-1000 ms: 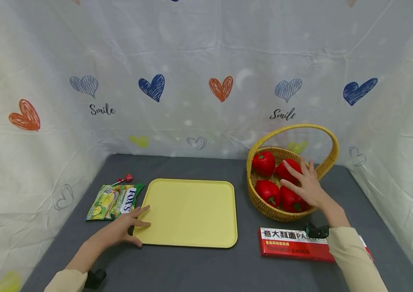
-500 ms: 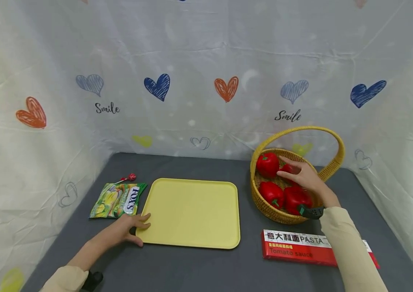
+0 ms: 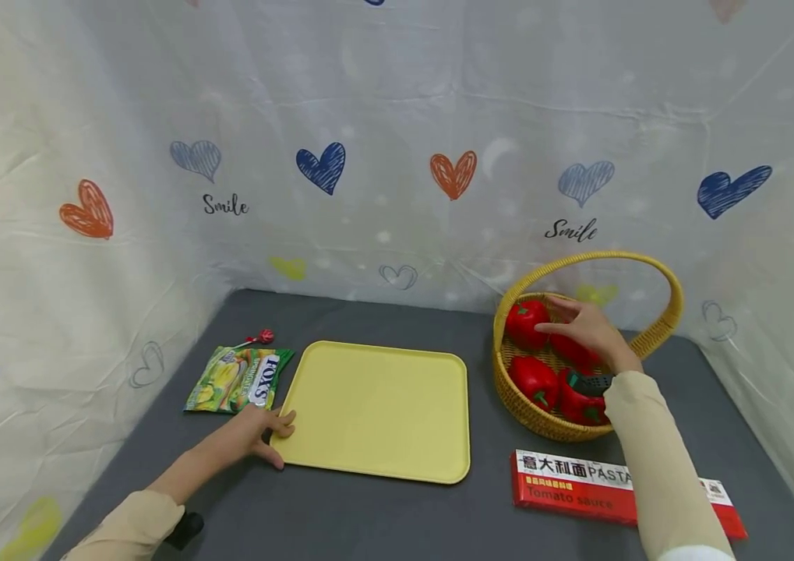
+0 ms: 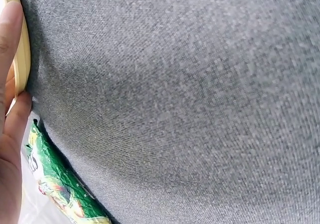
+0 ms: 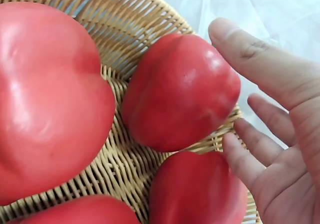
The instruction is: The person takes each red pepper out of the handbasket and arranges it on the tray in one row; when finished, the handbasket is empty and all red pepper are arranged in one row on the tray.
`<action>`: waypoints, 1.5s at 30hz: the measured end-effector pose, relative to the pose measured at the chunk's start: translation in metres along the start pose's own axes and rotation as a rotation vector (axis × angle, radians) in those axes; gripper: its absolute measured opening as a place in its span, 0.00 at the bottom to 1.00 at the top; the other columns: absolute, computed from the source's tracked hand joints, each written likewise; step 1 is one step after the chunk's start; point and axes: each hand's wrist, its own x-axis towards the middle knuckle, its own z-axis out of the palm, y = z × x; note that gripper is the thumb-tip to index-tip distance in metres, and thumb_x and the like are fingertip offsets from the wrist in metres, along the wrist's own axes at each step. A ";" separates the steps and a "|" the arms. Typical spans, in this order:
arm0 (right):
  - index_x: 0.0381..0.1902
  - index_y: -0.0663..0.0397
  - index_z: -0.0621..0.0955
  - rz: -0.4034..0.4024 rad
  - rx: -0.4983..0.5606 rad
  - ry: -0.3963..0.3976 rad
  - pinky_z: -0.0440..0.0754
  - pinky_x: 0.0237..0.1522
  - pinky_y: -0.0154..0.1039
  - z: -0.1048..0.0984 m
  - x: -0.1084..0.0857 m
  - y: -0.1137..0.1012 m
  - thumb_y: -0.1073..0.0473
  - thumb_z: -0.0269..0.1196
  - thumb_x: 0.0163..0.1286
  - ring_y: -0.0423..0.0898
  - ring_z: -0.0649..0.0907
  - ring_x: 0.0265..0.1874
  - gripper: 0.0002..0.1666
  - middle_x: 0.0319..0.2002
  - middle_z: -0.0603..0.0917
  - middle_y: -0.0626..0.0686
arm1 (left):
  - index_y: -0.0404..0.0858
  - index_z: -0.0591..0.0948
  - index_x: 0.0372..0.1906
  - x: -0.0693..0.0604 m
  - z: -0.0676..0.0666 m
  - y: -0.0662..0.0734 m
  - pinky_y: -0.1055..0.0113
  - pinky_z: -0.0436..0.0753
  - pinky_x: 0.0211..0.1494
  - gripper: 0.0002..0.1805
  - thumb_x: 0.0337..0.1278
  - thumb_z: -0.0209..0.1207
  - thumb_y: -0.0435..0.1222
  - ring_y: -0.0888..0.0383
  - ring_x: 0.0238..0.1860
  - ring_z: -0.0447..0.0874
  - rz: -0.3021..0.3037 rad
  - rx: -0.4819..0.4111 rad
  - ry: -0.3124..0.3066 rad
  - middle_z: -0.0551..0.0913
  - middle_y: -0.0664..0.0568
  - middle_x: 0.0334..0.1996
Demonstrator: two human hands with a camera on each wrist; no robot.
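In the head view my left hand point(image 3: 249, 435) holds the front left corner of a yellow tray point(image 3: 375, 413), fingers over the rim and thumb at the front edge. The left wrist view shows the fingers against the tray's rim point(image 4: 22, 64). My right hand point(image 3: 589, 336) reaches under the handle of a yellow wicker basket point(image 3: 526, 411) holding several red bell peppers point(image 3: 533, 382). It is above the back right pepper point(image 3: 574, 354), partly hiding it. In the right wrist view, thumb and fingers are spread beside that bell pepper point(image 5: 182, 92), not closed round it.
A red and white pasta box point(image 3: 572, 492) lies in front of the basket. Left of the tray are a green and yellow Fox's candy bag point(image 3: 235, 382) and a red lollipop point(image 3: 266, 336). A white cloth point(image 3: 382, 117) with printed hearts hangs behind the dark grey table point(image 3: 382, 518).
My right hand has moved farther into the basket and lower over the back right pepper, its fingers less spread. The left hand stays at the tray corner. The head view has shifted slightly.
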 end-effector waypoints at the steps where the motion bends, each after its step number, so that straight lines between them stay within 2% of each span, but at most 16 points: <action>1: 0.73 0.54 0.59 0.011 -0.012 -0.006 0.61 0.65 0.57 0.001 0.002 -0.001 0.42 0.66 0.62 0.59 0.63 0.68 0.49 0.70 0.61 0.62 | 0.25 0.82 0.47 0.000 0.000 0.000 0.44 0.73 0.53 0.35 0.29 0.74 0.44 0.29 0.58 0.67 0.003 0.019 0.003 0.76 0.31 0.53; 4: 0.73 0.57 0.59 0.026 -0.047 -0.017 0.64 0.64 0.56 0.004 0.009 -0.004 0.42 0.67 0.61 0.61 0.64 0.67 0.51 0.70 0.60 0.64 | 0.26 0.82 0.46 0.001 0.001 0.000 0.43 0.73 0.53 0.35 0.28 0.74 0.45 0.30 0.56 0.70 0.017 0.088 0.016 0.77 0.32 0.52; 6: 0.73 0.58 0.59 0.025 -0.075 -0.018 0.66 0.62 0.57 0.006 0.013 -0.004 0.41 0.68 0.60 0.62 0.65 0.66 0.52 0.70 0.60 0.65 | 0.25 0.82 0.46 0.001 0.001 0.000 0.46 0.74 0.53 0.35 0.27 0.75 0.42 0.29 0.58 0.67 -0.010 0.015 0.020 0.77 0.31 0.52; 8: 0.72 0.59 0.60 0.018 -0.118 -0.009 0.68 0.60 0.57 0.008 0.016 -0.003 0.40 0.68 0.59 0.63 0.68 0.63 0.53 0.69 0.60 0.67 | 0.22 0.81 0.46 0.000 0.002 0.001 0.52 0.78 0.50 0.34 0.27 0.75 0.38 0.27 0.61 0.61 -0.053 -0.120 0.021 0.75 0.29 0.52; 10: 0.71 0.60 0.62 0.009 -0.165 0.006 0.71 0.57 0.56 0.010 0.019 -0.001 0.40 0.68 0.59 0.65 0.74 0.55 0.51 0.69 0.61 0.68 | 0.21 0.80 0.47 0.000 0.003 0.002 0.55 0.80 0.48 0.34 0.27 0.76 0.35 0.27 0.63 0.56 -0.090 -0.234 0.027 0.74 0.27 0.53; 11: 0.71 0.61 0.63 0.005 -0.186 0.018 0.72 0.56 0.56 0.011 0.020 0.000 0.41 0.68 0.59 0.65 0.74 0.52 0.50 0.67 0.63 0.69 | 0.21 0.80 0.47 0.000 0.003 0.002 0.54 0.79 0.49 0.35 0.26 0.76 0.36 0.27 0.63 0.56 -0.095 -0.240 0.031 0.74 0.28 0.53; 13: 0.69 0.63 0.65 -0.005 -0.213 0.042 0.72 0.54 0.55 0.013 0.021 0.001 0.41 0.68 0.59 0.65 0.74 0.49 0.49 0.66 0.64 0.71 | 0.21 0.80 0.47 0.000 0.003 0.002 0.49 0.76 0.52 0.35 0.26 0.76 0.37 0.27 0.62 0.57 -0.095 -0.224 0.031 0.74 0.28 0.53; 15: 0.68 0.64 0.67 -0.008 -0.203 0.058 0.72 0.54 0.56 0.013 0.021 0.002 0.43 0.69 0.60 0.64 0.74 0.47 0.47 0.65 0.66 0.71 | 0.23 0.81 0.47 0.000 0.002 0.001 0.44 0.73 0.54 0.36 0.25 0.75 0.40 0.27 0.60 0.62 -0.049 -0.110 0.035 0.75 0.29 0.52; 16: 0.67 0.65 0.67 -0.009 -0.194 0.063 0.71 0.56 0.57 0.013 0.019 0.003 0.43 0.69 0.60 0.64 0.74 0.51 0.47 0.64 0.67 0.71 | 0.23 0.81 0.47 0.000 0.003 0.001 0.43 0.72 0.54 0.36 0.26 0.75 0.41 0.27 0.59 0.64 -0.027 -0.062 0.036 0.75 0.29 0.52; 17: 0.67 0.65 0.67 -0.013 -0.180 0.065 0.71 0.56 0.58 0.013 0.018 0.003 0.43 0.69 0.60 0.64 0.73 0.54 0.46 0.63 0.68 0.71 | 0.24 0.82 0.46 0.000 0.003 0.000 0.43 0.72 0.55 0.35 0.25 0.75 0.42 0.27 0.57 0.66 0.009 0.002 0.041 0.76 0.29 0.51; 20: 0.67 0.66 0.67 -0.018 -0.135 0.057 0.70 0.57 0.59 0.012 0.015 0.005 0.44 0.68 0.61 0.65 0.72 0.57 0.46 0.62 0.70 0.71 | 0.24 0.83 0.43 0.001 0.004 -0.001 0.49 0.78 0.50 0.34 0.25 0.76 0.42 0.28 0.54 0.69 0.073 0.097 0.058 0.77 0.29 0.49; 23: 0.68 0.66 0.66 -0.023 -0.101 0.049 0.70 0.57 0.59 0.011 0.013 0.008 0.43 0.68 0.61 0.65 0.72 0.58 0.47 0.61 0.71 0.71 | 0.25 0.84 0.42 0.002 0.004 -0.003 0.53 0.80 0.48 0.33 0.25 0.77 0.42 0.29 0.52 0.72 0.110 0.166 0.077 0.78 0.29 0.48; 30: 0.70 0.64 0.63 0.007 0.054 0.030 0.70 0.59 0.53 0.010 0.009 0.014 0.44 0.67 0.61 0.63 0.66 0.65 0.48 0.66 0.65 0.68 | 0.24 0.83 0.43 0.001 0.004 -0.001 0.48 0.77 0.51 0.33 0.27 0.76 0.42 0.28 0.55 0.69 0.073 0.124 0.055 0.77 0.29 0.49; 36: 0.71 0.64 0.61 -0.013 0.165 0.012 0.77 0.51 0.33 0.007 -0.001 0.017 0.48 0.67 0.63 0.63 0.63 0.67 0.46 0.69 0.62 0.66 | 0.24 0.83 0.43 0.003 0.004 -0.003 0.49 0.78 0.51 0.33 0.26 0.77 0.41 0.27 0.53 0.70 0.070 0.160 0.035 0.77 0.29 0.49; 40: 0.71 0.63 0.61 -0.038 0.254 -0.008 0.77 0.46 0.25 0.004 -0.007 0.022 0.52 0.66 0.65 0.62 0.59 0.69 0.44 0.71 0.58 0.65 | 0.24 0.83 0.42 0.004 0.004 -0.004 0.50 0.79 0.50 0.33 0.25 0.77 0.41 0.27 0.52 0.71 0.098 0.182 0.038 0.78 0.29 0.48; 45: 0.71 0.64 0.60 -0.059 0.313 -0.013 0.77 0.47 0.27 0.002 -0.014 0.023 0.54 0.66 0.66 0.62 0.56 0.70 0.43 0.72 0.56 0.66 | 0.25 0.84 0.42 0.003 0.002 -0.002 0.49 0.79 0.49 0.33 0.27 0.77 0.44 0.29 0.52 0.73 0.106 0.195 0.051 0.78 0.30 0.48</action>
